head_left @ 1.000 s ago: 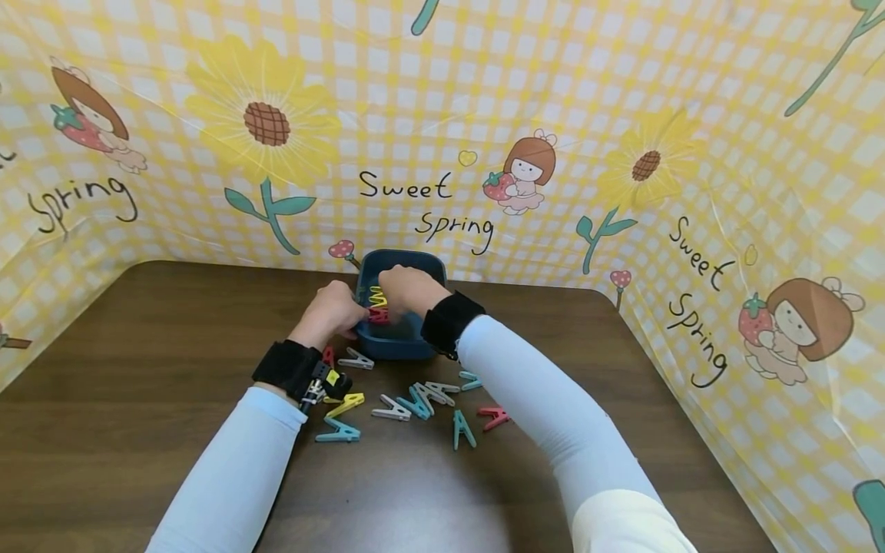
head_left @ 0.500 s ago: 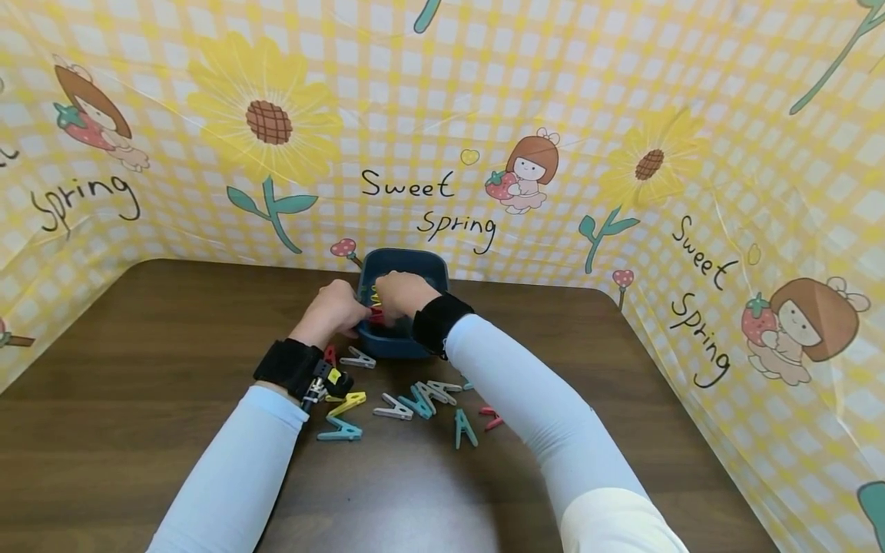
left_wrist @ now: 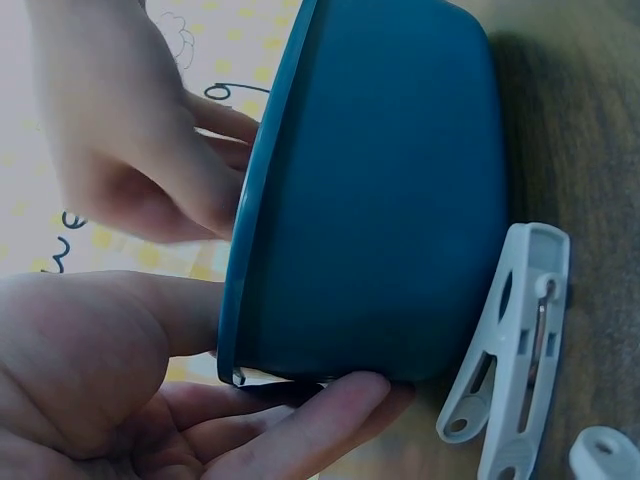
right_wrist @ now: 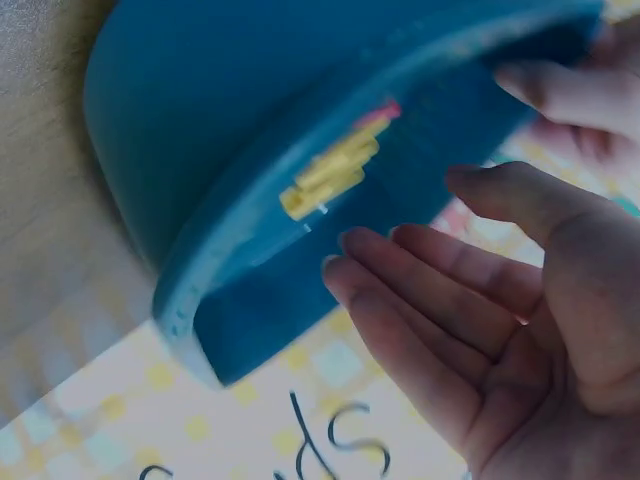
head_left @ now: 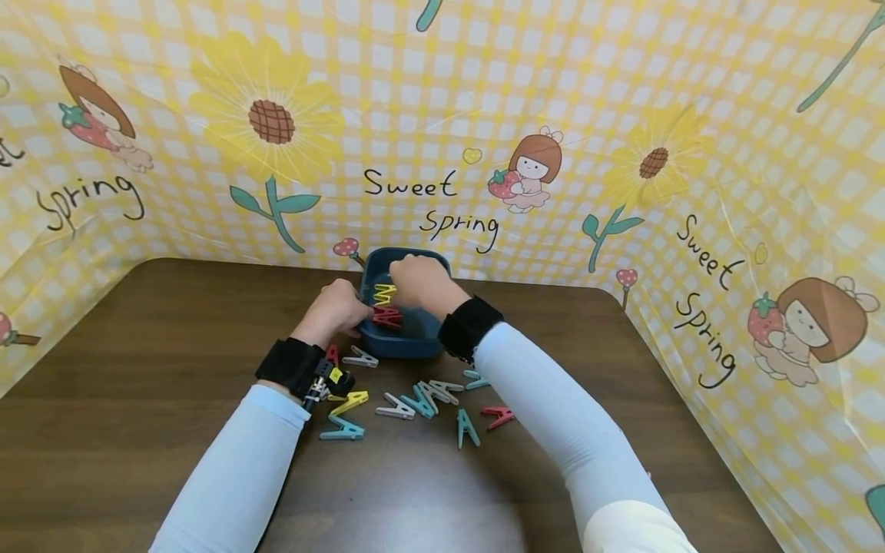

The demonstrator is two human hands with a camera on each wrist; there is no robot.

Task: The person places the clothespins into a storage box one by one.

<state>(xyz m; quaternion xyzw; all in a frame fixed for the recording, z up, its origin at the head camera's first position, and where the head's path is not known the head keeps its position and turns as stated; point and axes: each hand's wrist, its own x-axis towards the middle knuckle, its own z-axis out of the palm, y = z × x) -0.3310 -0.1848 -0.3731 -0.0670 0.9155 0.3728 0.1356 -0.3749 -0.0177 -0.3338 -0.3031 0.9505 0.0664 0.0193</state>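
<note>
A blue plastic bin (head_left: pixel 404 347) stands at the far edge of the table. My left hand (head_left: pixel 335 311) pinches its left rim, thumb over the edge and fingers along the outer wall (left_wrist: pixel 370 200). Inside, on the left, yellow clothespins (head_left: pixel 383 294) and red clothespins (head_left: pixel 389 317) lie lined up in a row. Over the bin's right half is my right hand (head_left: pixel 420 283). In the right wrist view its fingers are loosely extended, with nothing between them and the thumb, and the yellow clothespins (right_wrist: pixel 330 175) show beyond the fingertips.
In front of the bin several loose clothespins lie scattered: a white one (head_left: pixel 396 407), a yellow one (head_left: pixel 351 402), blue ones such as this blue clothespin (head_left: pixel 467 428), and a red one (head_left: pixel 498 417). A checked cloth (head_left: pixel 304 223) hangs behind the brown table (head_left: pixel 415 499).
My right hand has come up from the clothespins in the bin and shifted right, so the red and yellow row shows more fully. My left hand keeps its hold on the rim.
</note>
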